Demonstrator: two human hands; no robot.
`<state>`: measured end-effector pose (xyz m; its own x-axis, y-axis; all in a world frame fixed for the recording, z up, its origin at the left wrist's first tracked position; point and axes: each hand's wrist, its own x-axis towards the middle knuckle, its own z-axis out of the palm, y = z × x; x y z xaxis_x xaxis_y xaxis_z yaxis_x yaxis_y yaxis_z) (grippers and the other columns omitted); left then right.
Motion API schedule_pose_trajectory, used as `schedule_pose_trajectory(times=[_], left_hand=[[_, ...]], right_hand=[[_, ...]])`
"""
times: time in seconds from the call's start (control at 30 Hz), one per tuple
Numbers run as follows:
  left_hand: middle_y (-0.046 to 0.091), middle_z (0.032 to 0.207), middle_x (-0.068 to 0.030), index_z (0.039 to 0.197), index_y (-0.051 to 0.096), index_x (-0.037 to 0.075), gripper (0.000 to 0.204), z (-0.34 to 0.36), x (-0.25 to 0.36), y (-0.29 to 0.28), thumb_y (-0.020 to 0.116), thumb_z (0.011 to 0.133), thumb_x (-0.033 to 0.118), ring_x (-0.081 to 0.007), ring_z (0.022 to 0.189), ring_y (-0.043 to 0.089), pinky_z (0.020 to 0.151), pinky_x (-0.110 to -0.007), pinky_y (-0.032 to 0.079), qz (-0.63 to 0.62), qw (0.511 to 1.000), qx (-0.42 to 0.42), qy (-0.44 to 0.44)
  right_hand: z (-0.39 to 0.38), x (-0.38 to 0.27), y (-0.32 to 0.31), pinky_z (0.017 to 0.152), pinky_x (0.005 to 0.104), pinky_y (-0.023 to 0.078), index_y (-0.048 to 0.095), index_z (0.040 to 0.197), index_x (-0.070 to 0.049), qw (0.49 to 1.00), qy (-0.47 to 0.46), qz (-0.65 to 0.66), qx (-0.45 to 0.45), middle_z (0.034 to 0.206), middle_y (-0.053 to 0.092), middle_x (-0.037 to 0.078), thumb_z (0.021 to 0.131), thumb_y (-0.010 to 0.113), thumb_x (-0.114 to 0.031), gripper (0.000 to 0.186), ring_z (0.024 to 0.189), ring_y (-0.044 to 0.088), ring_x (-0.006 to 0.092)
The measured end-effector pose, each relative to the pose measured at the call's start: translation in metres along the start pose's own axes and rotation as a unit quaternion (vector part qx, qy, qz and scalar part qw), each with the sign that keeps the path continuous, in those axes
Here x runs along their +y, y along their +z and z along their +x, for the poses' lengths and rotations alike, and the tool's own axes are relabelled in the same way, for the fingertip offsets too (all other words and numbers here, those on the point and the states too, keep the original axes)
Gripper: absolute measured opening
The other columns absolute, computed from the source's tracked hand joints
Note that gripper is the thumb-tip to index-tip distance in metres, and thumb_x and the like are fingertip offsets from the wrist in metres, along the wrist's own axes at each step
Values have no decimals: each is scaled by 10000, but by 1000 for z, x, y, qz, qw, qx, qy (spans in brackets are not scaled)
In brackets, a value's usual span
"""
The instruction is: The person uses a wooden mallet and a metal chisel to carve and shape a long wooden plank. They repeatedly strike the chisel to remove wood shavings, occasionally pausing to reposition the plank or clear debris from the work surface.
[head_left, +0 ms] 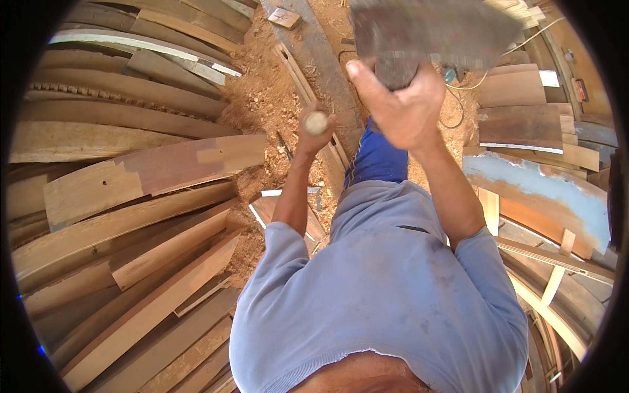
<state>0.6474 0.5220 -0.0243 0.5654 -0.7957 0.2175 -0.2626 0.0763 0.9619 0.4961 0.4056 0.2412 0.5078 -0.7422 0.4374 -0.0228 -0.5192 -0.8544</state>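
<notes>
My left hand (313, 131) is closed around a tool with a round wooden handle, whose pale butt end (316, 122) faces the camera. The tool's tip is hidden below the hand. My right hand (401, 105) grips the handle of a heavy grey wooden mallet (432, 29), raised and blurred, above and to the right of the left hand. Both hands are over a long grey timber (319, 59) that lies on the sawdust-covered ground (262, 98). My light blue shirt and blue trousers (377, 160) fill the lower middle.
Curved wooden planks (131, 216) are stacked thickly on the left. On the right lie more boards (517, 124) and a plank with worn blue paint (544, 190). A cable (472, 82) runs across the ground at the upper right. A small wood block (285, 18) sits at the top.
</notes>
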Motion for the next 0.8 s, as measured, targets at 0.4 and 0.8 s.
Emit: schedule_pose_trajectory(times=[0.4, 0.8], left_hand=[[678, 1060, -71, 1203, 653, 31, 397, -25, -13, -5, 796, 841, 108, -185, 975, 649, 833, -374, 538, -28, 999, -44, 14], [686, 1099, -87, 1215, 647, 20, 422, -35, -14, -2, 814, 859, 172, -195, 1010, 641, 906, -353, 522, 10, 997, -78, -24]], right_hand=[[-46, 62, 9, 703, 505, 537, 674, 1141, -25, 956, -21, -159, -244, 881, 709, 201, 820, 789, -229, 397, 840, 704, 410], [-60, 87, 10, 668, 522, 538, 658, 1130, -3, 924, -19, -248, -291, 765, 677, 211, 820, 767, -223, 395, 755, 687, 440]])
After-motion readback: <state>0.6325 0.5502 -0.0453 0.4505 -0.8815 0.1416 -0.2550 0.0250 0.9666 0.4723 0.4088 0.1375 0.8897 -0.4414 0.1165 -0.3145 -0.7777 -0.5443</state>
